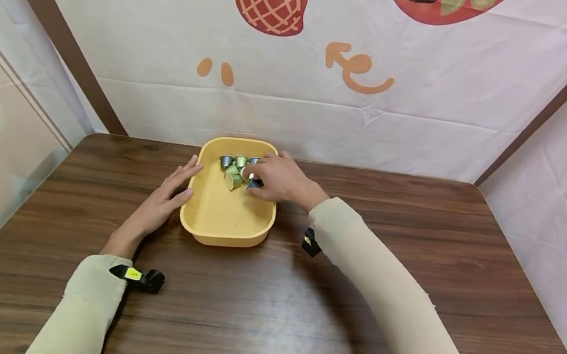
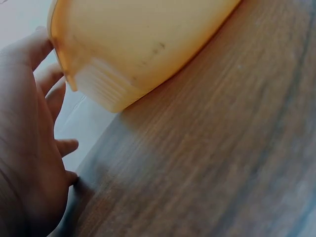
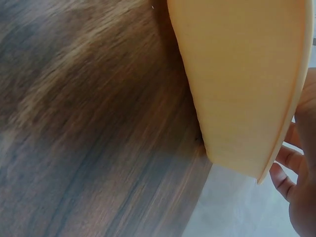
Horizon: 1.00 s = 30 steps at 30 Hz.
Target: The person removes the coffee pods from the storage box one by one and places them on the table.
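Near the frame's centre, a yellow bin (image 1: pixel 220 216) on the surface (image 1: pixel 245 314) holds pods (image 1: pixel 233 181). The left hand (image 1: pixel 161 198) lays spread fingers against its left side (probably steadying it). The right hand (image 1: pixel 284 180) curls over 1 blue pod (image 1: pixel 255 183); whether its fingers pinch, I cannot tell.

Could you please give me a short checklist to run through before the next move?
1. Yellow bin resting on the table: ok.
2. Left hand at the bin's left rim: ok.
3. Right hand reaching over the right rim to the capsules: ok.
4. Dark blue capsule firmly gripped by the right hand: cannot tell, partly hidden.
5. Visible capsules all inside the bin: ok.
6. Capsules visible in the wrist views: not ok.
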Each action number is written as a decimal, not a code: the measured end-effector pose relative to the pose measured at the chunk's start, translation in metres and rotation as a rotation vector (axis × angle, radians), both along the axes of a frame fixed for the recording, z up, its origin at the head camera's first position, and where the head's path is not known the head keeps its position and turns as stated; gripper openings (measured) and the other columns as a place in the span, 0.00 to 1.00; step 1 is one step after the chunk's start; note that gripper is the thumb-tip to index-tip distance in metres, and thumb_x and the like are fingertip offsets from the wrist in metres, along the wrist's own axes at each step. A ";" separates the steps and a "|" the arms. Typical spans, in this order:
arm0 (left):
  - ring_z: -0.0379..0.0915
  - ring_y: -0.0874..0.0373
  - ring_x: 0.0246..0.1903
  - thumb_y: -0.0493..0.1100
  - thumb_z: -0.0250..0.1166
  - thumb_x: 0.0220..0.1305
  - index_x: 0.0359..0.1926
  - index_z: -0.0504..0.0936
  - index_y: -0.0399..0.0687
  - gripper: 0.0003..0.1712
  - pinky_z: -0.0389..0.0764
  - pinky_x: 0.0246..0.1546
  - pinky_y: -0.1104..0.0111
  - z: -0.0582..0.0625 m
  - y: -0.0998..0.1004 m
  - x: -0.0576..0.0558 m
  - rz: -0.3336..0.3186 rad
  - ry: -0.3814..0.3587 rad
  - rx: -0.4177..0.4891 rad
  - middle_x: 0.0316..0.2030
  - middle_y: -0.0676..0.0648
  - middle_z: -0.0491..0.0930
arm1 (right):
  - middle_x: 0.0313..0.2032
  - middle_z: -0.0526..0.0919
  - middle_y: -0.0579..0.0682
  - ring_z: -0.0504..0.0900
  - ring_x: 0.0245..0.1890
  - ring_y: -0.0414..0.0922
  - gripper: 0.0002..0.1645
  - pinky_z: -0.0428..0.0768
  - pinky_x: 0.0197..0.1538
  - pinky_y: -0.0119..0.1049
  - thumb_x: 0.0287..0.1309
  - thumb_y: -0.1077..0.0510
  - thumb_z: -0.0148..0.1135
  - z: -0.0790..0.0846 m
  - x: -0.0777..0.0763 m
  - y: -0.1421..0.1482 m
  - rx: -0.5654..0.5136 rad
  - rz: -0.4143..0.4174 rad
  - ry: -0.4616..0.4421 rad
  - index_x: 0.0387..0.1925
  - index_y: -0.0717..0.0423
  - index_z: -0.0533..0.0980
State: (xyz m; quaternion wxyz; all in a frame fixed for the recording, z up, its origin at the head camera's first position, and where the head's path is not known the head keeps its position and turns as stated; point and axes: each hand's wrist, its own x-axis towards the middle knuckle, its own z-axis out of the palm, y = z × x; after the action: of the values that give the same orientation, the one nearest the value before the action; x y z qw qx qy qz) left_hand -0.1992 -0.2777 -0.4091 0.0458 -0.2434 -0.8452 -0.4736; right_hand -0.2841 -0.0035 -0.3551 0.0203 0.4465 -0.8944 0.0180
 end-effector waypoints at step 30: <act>0.35 0.37 0.71 0.35 0.49 0.73 0.72 0.55 0.37 0.30 0.27 0.59 0.33 0.022 0.008 0.016 0.009 -0.039 0.003 0.73 0.38 0.43 | 0.38 0.77 0.39 0.69 0.44 0.44 0.16 0.66 0.48 0.42 0.48 0.44 0.70 0.007 -0.005 -0.023 0.237 0.109 -0.061 0.41 0.37 0.80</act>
State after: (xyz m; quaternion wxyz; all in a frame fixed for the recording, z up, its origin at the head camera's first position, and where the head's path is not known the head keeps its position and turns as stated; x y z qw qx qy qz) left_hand -0.1830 -0.2693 -0.3872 0.0317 -0.2301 -0.8465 -0.4791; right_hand -0.2889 -0.0261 -0.3485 -0.0607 0.4928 -0.8649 -0.0734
